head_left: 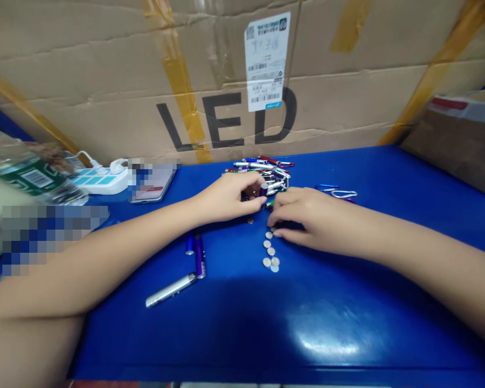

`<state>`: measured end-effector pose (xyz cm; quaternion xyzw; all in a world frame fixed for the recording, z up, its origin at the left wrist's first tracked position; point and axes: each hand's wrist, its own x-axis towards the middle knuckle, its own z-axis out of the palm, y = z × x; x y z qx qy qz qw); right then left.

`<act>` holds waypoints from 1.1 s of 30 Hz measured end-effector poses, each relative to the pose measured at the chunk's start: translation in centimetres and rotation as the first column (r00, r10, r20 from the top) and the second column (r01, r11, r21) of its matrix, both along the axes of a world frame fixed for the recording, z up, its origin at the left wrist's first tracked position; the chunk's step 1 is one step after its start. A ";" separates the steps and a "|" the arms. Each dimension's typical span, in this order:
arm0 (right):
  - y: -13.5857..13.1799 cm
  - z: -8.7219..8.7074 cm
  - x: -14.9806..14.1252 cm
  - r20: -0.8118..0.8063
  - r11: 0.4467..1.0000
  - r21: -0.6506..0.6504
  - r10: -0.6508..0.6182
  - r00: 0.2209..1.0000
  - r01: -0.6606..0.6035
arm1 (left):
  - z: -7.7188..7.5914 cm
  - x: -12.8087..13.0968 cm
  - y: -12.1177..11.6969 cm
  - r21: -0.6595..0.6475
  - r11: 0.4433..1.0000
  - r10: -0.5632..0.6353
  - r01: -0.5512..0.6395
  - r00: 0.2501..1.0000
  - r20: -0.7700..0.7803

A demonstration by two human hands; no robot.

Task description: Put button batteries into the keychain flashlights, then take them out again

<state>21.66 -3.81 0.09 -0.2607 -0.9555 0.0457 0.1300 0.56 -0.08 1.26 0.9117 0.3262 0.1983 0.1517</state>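
A big brown box (pixel 339 91) with the black letters LED stands at the back of a shiny blue surface (pixel 234 323); a white label (pixel 267 62) is stuck on the box; the left hand (pixel 228 196) has its grip closed around a small purple tube (pixel 264 190), with the thumb and fingers pinching it; the right hand (pixel 307 213) is near it, fingers bent and thumb a little apart, and I cannot tell if its grip has hold of anything; small round silver discs (pixel 270 251) lie just below the right hand, some touching; a heap of shiny, colorful sticks (pixel 248 166) lies behind the hands; two clips (pixel 344 194) lie to the right of the heap; nearer the left arm are a silver stick (pixel 170 291), a long purple tube (pixel 200 261) and a short blue tube (pixel 189 246); a bottle (pixel 40 180) and a white power strip (pixel 105 186) are far left.
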 end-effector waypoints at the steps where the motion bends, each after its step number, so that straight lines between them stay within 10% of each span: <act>1: 0.1 -0.2 0.0 -0.006 1.000 0.012 -0.002 1.000 0.002 | 0.0 -0.1 0.0 0.008 1.000 -0.011 0.011 1.000 0.007; 15: 0.3 2.9 1.7 -0.369 0.928 0.148 -0.269 0.890 0.342 | 4.4 -1.8 1.3 -0.074 0.993 0.112 -0.087 0.868 0.483; 28: 1.0 3.4 2.5 -0.374 0.891 0.066 -0.395 0.839 0.449 | 2.8 -3.7 3.6 -0.004 0.937 0.348 -0.349 0.934 -0.084; 33: 1.9 2.8 3.0 -0.359 0.891 0.010 -0.421 0.833 0.455 | 1.3 -3.9 4.4 -0.031 0.974 0.205 -0.226 0.923 -0.326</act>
